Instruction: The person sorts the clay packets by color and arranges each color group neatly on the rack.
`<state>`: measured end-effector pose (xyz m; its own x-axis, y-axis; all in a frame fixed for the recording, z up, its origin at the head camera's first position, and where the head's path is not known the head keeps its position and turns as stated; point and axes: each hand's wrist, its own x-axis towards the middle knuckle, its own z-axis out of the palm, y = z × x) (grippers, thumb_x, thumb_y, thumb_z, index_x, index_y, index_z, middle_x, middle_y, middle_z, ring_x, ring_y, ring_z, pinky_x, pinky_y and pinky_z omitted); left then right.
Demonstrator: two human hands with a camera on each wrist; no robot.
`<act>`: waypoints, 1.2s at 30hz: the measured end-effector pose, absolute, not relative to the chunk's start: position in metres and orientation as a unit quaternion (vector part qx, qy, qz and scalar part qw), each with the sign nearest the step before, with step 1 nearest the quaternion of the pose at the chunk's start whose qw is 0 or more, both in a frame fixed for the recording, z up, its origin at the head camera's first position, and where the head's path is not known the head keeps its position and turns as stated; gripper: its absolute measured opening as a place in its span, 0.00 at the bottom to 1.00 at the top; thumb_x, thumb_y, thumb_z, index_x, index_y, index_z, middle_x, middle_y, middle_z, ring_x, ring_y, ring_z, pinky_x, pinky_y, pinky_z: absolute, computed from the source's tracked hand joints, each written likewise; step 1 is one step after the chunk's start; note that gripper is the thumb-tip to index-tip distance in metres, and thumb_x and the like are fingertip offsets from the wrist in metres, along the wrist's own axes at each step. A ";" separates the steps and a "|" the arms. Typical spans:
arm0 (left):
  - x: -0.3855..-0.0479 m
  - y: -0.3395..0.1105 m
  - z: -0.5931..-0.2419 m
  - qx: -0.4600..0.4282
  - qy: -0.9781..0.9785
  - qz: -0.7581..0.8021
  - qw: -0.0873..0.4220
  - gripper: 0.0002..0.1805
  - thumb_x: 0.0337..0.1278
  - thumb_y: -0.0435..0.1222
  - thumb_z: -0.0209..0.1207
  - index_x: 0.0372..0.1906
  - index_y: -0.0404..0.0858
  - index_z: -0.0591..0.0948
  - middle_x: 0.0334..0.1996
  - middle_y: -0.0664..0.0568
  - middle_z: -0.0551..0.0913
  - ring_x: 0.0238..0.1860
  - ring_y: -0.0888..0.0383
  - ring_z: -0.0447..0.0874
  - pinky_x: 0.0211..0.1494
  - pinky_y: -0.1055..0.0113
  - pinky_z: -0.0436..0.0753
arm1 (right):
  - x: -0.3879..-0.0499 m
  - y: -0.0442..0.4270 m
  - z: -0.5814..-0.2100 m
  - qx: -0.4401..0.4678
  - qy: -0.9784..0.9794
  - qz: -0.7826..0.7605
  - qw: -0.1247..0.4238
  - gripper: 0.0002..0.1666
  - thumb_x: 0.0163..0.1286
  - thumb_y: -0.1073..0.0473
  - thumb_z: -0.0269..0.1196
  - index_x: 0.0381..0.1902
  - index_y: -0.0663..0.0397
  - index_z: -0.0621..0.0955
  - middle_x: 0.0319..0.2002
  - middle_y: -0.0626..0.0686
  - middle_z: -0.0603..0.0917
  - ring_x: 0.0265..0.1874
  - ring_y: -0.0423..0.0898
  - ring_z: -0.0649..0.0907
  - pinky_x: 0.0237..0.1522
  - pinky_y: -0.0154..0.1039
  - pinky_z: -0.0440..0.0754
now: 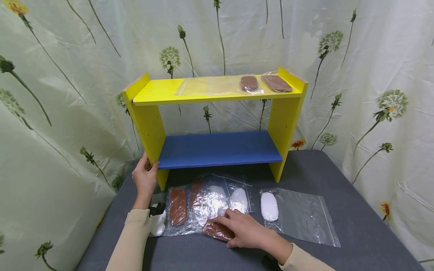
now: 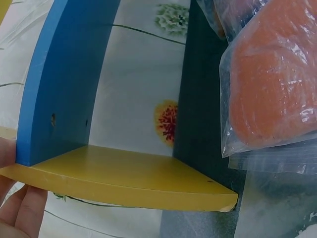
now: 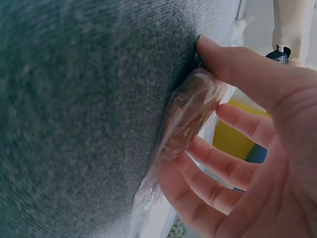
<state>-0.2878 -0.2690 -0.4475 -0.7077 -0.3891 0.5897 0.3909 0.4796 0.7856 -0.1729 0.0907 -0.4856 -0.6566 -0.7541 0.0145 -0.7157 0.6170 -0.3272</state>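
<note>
My left hand (image 1: pixel 145 180) grips the left side panel of a small yellow and blue shelf (image 1: pixel 213 99), low down, where the blue board meets it. In the left wrist view, thumb and fingers lie on either side of the yellow panel (image 2: pixel 124 178). My right hand (image 1: pixel 249 231) holds a brown slab in a clear zip bag (image 1: pixel 218 230) at the front of the table. The right wrist view shows thumb and fingers around the bagged slab (image 3: pixel 190 116), which is low against the grey cloth.
Other bagged slabs lie before the shelf: a brown one (image 1: pixel 178 206), white ones (image 1: pixel 239 199) and a white one (image 1: pixel 269 207) at right. Two bagged brown slabs (image 1: pixel 249 82) rest on the yellow top board. A flowered curtain (image 1: pixel 373 113) hangs behind the grey table (image 1: pixel 359 229).
</note>
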 end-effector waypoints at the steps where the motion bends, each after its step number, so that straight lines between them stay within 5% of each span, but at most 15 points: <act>1: -0.288 -0.269 -0.448 -0.001 -0.771 -0.510 0.382 0.38 0.60 0.27 0.67 0.70 0.64 0.73 0.59 0.49 0.82 0.57 0.49 0.83 0.53 0.60 0.83 | -0.173 0.091 -0.486 -0.410 0.897 -0.155 0.061 0.50 0.54 0.47 0.79 0.73 0.27 0.69 0.46 0.42 0.74 0.37 0.36 0.72 0.31 0.34 0.73; 11: -0.289 -0.268 -0.449 -0.003 -0.777 -0.497 0.386 0.39 0.61 0.29 0.67 0.70 0.66 0.72 0.59 0.49 0.81 0.56 0.48 0.84 0.51 0.62 0.84 | -0.179 0.096 -0.485 -0.415 0.892 -0.171 0.060 0.43 0.56 0.52 0.74 0.70 0.31 0.74 0.40 0.39 0.75 0.32 0.36 0.72 0.28 0.33 0.72; 16: -0.290 -0.269 -0.449 0.001 -0.778 -0.499 0.383 0.39 0.61 0.29 0.67 0.71 0.66 0.71 0.59 0.48 0.81 0.56 0.47 0.84 0.52 0.62 0.84 | -0.182 0.099 -0.482 -0.424 0.882 -0.196 0.059 0.39 0.59 0.56 0.70 0.70 0.34 0.74 0.46 0.37 0.81 0.35 0.34 0.75 0.33 0.33 0.74; 22: -0.289 -0.270 -0.451 0.007 -0.779 -0.500 0.378 0.39 0.62 0.30 0.66 0.71 0.67 0.71 0.60 0.50 0.81 0.56 0.48 0.83 0.52 0.61 0.83 | -0.186 0.103 -0.482 -0.405 0.879 -0.236 0.092 0.36 0.67 0.61 0.63 0.71 0.35 0.73 0.30 0.35 0.78 0.23 0.34 0.72 0.26 0.33 0.70; 28: -0.289 -0.270 -0.451 0.005 -0.781 -0.495 0.381 0.38 0.62 0.30 0.67 0.71 0.66 0.71 0.60 0.50 0.81 0.56 0.48 0.84 0.52 0.61 0.84 | -0.187 0.109 -0.480 -0.401 0.887 -0.222 0.051 0.33 0.74 0.61 0.60 0.74 0.40 0.70 0.46 0.44 0.87 0.29 0.35 0.79 0.34 0.36 0.78; 36: -0.290 -0.271 -0.451 0.007 -0.786 -0.485 0.384 0.38 0.62 0.32 0.66 0.72 0.66 0.71 0.58 0.48 0.81 0.56 0.47 0.84 0.52 0.57 0.83 | -0.190 0.115 -0.474 -0.419 0.875 -0.243 0.012 0.41 0.71 0.66 0.64 0.77 0.33 0.66 0.48 0.43 0.86 0.40 0.34 0.82 0.40 0.37 0.83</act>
<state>-0.2902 -0.2706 -0.4512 -0.7047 -0.3833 0.5970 0.3618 0.5297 0.7672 -0.1904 0.1153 -0.4737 -0.6490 -0.7387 0.1820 -0.7269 0.5315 -0.4348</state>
